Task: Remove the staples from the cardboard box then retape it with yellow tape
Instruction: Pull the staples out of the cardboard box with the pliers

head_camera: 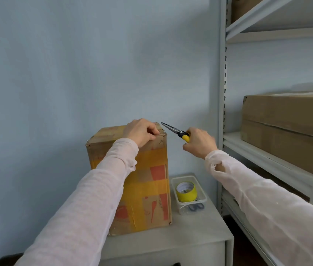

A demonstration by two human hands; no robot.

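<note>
Cardboard box [148, 181] stands upright on a small grey cabinet [199, 233]. Left hand [142, 132] curls over its top right corner, likely bracing it. Right hand [199, 144] grips yellow-handled pliers [175, 131], tips just beside that corner, apparently aimed at a staple. Yellow tape [186, 191] waits in a clear tub [202, 197] beside the box.

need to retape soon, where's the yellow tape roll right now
In the head view the yellow tape roll sits in a clear plastic tub on the grey cabinet, just right of the cardboard box and left of the metal shelving.
</note>
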